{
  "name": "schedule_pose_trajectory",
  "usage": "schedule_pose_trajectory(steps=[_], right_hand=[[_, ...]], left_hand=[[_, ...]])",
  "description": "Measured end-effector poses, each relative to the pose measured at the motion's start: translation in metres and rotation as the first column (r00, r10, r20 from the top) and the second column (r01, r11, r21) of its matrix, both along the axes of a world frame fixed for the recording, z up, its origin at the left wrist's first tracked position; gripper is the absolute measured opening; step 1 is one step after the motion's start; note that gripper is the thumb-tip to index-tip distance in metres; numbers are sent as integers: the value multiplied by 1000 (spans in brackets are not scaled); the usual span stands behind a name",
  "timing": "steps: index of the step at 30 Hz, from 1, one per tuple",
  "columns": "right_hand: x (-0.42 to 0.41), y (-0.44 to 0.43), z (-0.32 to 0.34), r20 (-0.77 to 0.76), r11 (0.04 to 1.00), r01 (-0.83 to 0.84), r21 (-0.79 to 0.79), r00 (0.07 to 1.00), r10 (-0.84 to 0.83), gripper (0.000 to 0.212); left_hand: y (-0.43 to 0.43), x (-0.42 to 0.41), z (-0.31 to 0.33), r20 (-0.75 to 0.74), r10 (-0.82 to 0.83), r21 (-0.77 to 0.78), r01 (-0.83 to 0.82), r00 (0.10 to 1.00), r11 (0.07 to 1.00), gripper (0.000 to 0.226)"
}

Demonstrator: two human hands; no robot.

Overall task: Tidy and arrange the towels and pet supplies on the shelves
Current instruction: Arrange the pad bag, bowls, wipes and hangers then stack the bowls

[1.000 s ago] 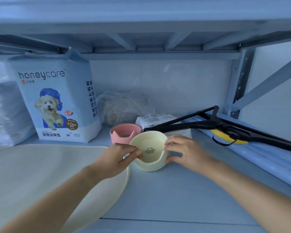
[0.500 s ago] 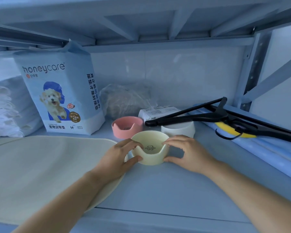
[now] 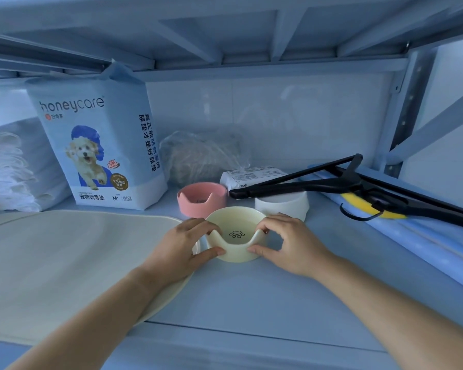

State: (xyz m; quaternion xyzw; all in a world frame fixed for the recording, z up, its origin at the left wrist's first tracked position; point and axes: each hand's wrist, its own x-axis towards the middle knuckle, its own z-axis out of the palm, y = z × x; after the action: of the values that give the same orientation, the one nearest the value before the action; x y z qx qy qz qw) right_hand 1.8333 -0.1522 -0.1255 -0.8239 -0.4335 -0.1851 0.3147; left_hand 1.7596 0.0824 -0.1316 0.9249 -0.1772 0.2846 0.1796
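Left hand (image 3: 183, 248): clamped on the left side of the cream bowl (image 3: 235, 233), thumb on the near wall, fingers hooked over the rim.
Right hand (image 3: 289, 245): clamped on the bowl's right side, thumb against the near wall, fingertips on the raised rim ear.
Cream bowl: between the two hands, sitting on the shelf board (image 3: 251, 297), a paw print inside; its left edge meets the mat.
Mat (image 3: 72, 260): pale, flat, under and left of the left hand's wrist.
Pink bowl (image 3: 201, 198): just beyond the left hand, close behind the cream bowl; cannot tell if they touch.
White bowl (image 3: 281, 205): just beyond the right hand.
Pad bag (image 3: 99, 145): upright, well beyond the left hand, marked "honeycare".
Folded towels (image 3: 14, 169): far left of the bag, stacked.
Plastic-wrapped bundle (image 3: 203, 156): at the back wall, beyond the pink bowl.
Wipes pack (image 3: 247, 176): behind the white bowl.
Black hangers (image 3: 345, 182): beyond and right of the right hand, one tip resting over the white bowl.
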Motion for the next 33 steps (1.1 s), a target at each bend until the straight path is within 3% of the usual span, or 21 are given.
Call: schedule_pose_trajectory(steps=[9, 17, 23, 30, 33], right_hand=[[-4, -5, 2, 22, 1000, -25, -19, 999, 25, 30], [-4, -9, 4, -42, 997, -53, 54, 998, 55, 28], [-7, -7, 6, -80, 993, -51, 106, 995, 60, 23], [-2, -13, 16, -1, 990, 79, 121, 997, -79, 17], [5, -20, 30, 65, 982, 156, 102, 984, -163, 17]], left_hand=[[-3, -6, 2, 61, -30, 47, 27, 998, 999, 41], [-1, -7, 4, 61, -110, 28, 108, 992, 994, 33], [-1, 1, 11, 47, -165, -127, 169, 985, 977, 33], [-6, 28, 33, -18, -247, -121, 243, 969, 962, 33], [-10, 47, 47, -29, -237, -76, 235, 971, 969, 20]])
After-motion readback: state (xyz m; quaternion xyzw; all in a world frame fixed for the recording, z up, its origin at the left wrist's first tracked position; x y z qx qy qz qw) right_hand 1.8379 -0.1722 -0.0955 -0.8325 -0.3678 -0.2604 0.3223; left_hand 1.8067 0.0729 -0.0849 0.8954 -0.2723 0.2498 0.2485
